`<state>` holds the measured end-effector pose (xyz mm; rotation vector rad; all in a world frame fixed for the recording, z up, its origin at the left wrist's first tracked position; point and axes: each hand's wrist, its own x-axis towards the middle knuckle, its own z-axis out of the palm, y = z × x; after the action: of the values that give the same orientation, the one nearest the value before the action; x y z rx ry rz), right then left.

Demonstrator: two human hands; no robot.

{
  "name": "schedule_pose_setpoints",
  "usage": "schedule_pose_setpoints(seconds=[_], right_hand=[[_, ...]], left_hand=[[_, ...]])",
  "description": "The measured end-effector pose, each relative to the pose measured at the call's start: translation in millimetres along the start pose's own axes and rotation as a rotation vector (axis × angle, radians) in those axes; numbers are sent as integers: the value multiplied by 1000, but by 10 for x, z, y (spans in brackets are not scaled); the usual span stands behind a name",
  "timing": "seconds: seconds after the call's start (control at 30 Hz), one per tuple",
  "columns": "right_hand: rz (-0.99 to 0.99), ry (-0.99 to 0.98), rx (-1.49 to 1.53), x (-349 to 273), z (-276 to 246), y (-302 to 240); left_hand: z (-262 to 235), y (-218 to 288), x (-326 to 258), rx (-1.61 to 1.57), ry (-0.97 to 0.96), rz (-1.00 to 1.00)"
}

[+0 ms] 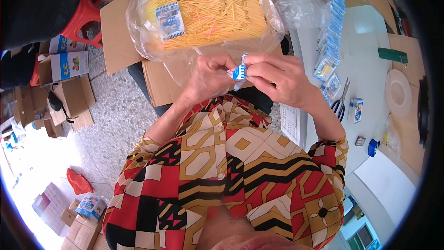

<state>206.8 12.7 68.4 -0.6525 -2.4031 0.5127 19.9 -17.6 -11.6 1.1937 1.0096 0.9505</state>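
Between my two hands is a small blue-and-white plastic packet (239,72), held over the near side of an open carton (159,81). My left hand (206,78) pinches its left side with thumb and finger. On the other side, the fingers of my right hand (280,78) are closed on its edge; what is inside the packet is hidden. A clear plastic liner (138,32) lines the carton, which is full of thin yellow sticks (222,11), a few of them pink. Another blue-and-white packet (169,20) lies flat on the sticks at the left.
Along the pale table (365,28) at right runs an overlapping row of similar packets (329,41). Scissors (341,102), a single packet (356,110), a green tool (393,56) and a white ring (398,92) lie nearby. Red stools (83,21) and cartons (69,99) stand on the speckled floor at left.
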Motion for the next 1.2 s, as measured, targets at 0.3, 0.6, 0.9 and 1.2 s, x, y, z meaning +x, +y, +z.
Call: schedule_pose_setpoints(seconds=[0.3, 0.6, 0.9, 1.2], right_hand=[[98, 2, 139, -25, -86, -6], [263, -225, 166, 16, -150, -11], [270, -248, 103, 83, -179, -106], [91, -192, -237, 116, -40, -40]], left_hand=[[43, 148, 9, 60, -130, 36], [28, 152, -29, 73, -168, -45], [47, 187, 9, 194, -35, 138], [111, 173, 35, 350, 127, 251]])
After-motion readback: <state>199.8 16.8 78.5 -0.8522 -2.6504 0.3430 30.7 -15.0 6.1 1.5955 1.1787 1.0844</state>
